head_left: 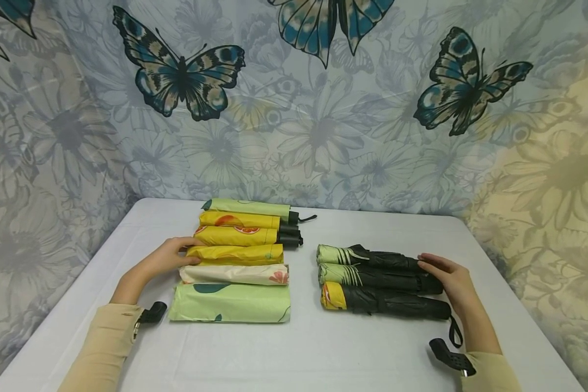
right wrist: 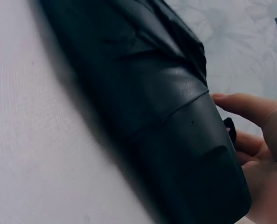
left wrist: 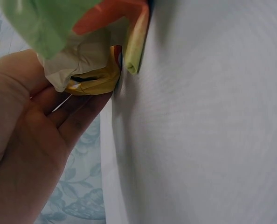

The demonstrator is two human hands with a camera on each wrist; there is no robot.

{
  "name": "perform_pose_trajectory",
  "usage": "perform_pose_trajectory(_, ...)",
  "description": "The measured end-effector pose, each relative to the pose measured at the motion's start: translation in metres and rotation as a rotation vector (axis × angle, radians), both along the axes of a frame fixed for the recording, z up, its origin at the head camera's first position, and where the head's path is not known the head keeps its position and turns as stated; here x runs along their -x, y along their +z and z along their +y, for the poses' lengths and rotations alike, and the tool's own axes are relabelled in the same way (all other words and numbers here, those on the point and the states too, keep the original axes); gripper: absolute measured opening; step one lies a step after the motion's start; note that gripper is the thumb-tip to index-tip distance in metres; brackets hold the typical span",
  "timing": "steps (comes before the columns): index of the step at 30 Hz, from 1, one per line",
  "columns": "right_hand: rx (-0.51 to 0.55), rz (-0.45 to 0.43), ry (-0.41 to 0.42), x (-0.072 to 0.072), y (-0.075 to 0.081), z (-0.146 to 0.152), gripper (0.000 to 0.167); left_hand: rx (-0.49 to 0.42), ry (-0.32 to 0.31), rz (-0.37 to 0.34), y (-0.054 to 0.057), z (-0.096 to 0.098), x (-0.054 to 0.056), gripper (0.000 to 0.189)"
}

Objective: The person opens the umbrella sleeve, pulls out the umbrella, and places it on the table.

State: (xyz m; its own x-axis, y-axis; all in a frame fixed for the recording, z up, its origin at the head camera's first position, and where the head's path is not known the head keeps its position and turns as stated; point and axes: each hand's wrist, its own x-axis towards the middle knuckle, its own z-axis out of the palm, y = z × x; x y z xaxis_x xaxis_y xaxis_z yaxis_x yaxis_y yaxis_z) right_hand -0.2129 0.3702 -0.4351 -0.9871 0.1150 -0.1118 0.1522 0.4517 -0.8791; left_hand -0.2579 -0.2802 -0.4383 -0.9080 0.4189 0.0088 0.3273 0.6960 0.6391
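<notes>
On the left, a column has three sleeved umbrellas at the back: a light green umbrella [head_left: 247, 206] and two yellow umbrellas [head_left: 235, 236] with black handles. Nearer lie a flat yellow umbrella sleeve [head_left: 240, 254], a cream sleeve [head_left: 235, 275] and a green sleeve [head_left: 230, 303]. My left hand [head_left: 164, 257] pinches the yellow sleeve's left end; in the left wrist view its thumb tip is hidden. To the right lie three folded black umbrellas [head_left: 397, 301] with green or yellow tips. My right hand [head_left: 451, 280], fingers loosely extended, touches the handle end of the farthest one.
A white cloth covers the table [head_left: 304, 359]. Behind it hangs a butterfly-patterned cloth [head_left: 318, 152]. Black wrist mounts [head_left: 153, 313] are on both sleeves. A black strap loop [head_left: 454, 332] hangs off the nearest umbrella by the right wrist.
</notes>
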Motion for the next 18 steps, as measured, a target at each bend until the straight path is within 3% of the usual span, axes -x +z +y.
perform_pose_trajectory(7, -0.091, 0.043, -0.001, 0.0, 0.006, -0.009, 0.07, 0.004, -0.001, 0.012, 0.004, 0.0, -0.002, 0.037)
perform_pose_trajectory(14, -0.181, 0.158, -0.041, 0.003, 0.011, -0.026, 0.066, 0.02, 0.019, 0.069, 0.014, 0.005, -0.006, 0.043)
perform_pose_trajectory(18, -0.168, 0.23, -0.022, 0.006, 0.017, -0.037, 0.066, 0.007, 0.0, 0.108, 0.018, 0.007, -0.007, 0.043)
